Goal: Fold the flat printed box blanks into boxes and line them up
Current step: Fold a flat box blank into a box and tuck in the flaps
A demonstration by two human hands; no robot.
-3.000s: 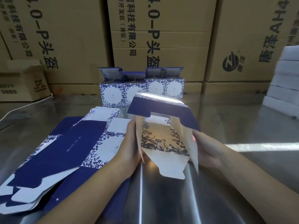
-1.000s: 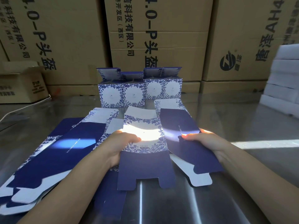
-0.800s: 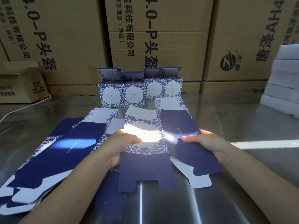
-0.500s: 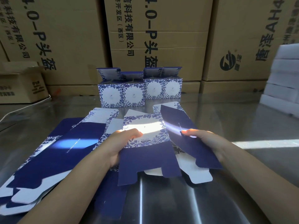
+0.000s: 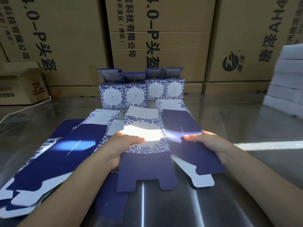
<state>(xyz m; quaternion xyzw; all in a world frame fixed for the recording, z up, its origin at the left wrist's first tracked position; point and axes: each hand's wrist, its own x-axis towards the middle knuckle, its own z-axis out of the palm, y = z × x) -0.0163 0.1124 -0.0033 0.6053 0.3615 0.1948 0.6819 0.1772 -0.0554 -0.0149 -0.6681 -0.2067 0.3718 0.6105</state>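
Observation:
I hold one blue and white floral box blank (image 5: 146,154) low over the metal table (image 5: 246,125), spread almost flat. My left hand (image 5: 121,146) grips its left edge, thumb on the white floral panel. My right hand (image 5: 208,143) grips the dark blue right panel, thumb on top. A pile of flat blanks (image 5: 49,158) lies fanned out to the left, partly under my left arm. Several folded boxes (image 5: 141,94) stand in a row at the back, top flaps up.
Large brown cartons (image 5: 160,38) wall off the back of the table. A smaller open carton (image 5: 21,86) sits at the far left. White foam blocks (image 5: 288,82) are stacked at the right edge. A bright strip of sunlight crosses the table.
Three seconds ago the blank was raised and opened into a tube. Half a second ago its panels were angled up; now it lies spread flatter between both hands.

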